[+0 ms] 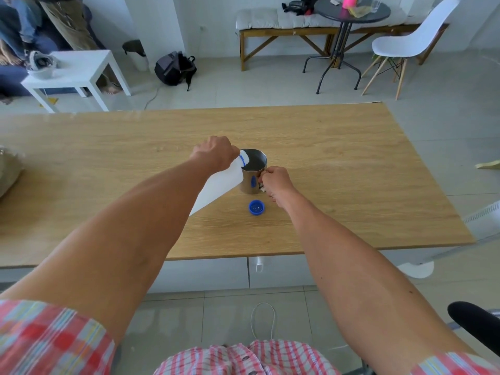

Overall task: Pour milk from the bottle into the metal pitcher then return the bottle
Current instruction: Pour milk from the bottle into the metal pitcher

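Note:
A white milk bottle [220, 185] with a blue neck ring is tilted steeply, its mouth over the rim of the metal pitcher [253, 171] in the middle of the wooden table [351, 171]. My left hand [215, 152] grips the bottle near its upper end. My right hand [274, 182] is closed on the pitcher's handle at its right side. The bottle's blue cap [256, 207] lies open side up on the table just in front of the pitcher. I cannot make out a stream of milk.
A crumpled bag [8, 171] sits at the table's left edge and a yellow-green scrap [488, 165] at the far right. Beyond the table stand a small white side table [81, 69], a backpack [174, 67], a round black table [351, 12] and a white chair [411, 41].

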Motion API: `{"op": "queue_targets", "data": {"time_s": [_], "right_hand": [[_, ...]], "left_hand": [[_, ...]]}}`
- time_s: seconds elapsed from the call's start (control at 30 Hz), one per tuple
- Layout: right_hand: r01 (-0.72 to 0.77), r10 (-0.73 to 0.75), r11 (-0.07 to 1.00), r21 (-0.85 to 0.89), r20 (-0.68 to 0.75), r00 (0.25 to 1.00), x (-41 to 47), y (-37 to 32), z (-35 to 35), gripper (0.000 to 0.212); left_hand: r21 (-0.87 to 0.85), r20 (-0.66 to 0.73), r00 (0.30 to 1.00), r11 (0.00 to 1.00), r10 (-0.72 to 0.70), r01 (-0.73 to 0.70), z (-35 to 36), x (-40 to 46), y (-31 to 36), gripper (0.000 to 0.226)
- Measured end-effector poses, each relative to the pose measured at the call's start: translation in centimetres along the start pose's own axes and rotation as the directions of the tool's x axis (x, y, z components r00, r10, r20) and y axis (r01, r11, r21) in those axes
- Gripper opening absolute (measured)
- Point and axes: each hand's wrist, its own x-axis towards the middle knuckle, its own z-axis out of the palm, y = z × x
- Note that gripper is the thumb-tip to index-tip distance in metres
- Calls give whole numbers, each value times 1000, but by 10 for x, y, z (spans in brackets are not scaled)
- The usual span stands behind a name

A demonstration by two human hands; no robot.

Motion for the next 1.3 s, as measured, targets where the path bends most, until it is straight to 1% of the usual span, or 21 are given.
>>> {"op": "queue_targets", "data": {"time_s": [0.5,0.67,1.3], "right_hand": [[-11,11,999,30,4,1000,2,0,0,25],[-11,11,999,33,2,1000,3,0,1,27],[0,0,1000,18,0,1000,0,-3,-2,24]], "left_hand": [[111,9,999,993,42,-43,-2,6,3,28],[120,4,999,992,44,-44,-2,9,4,28],[205,27,998,976,65,-69,-9,14,10,31]]}}
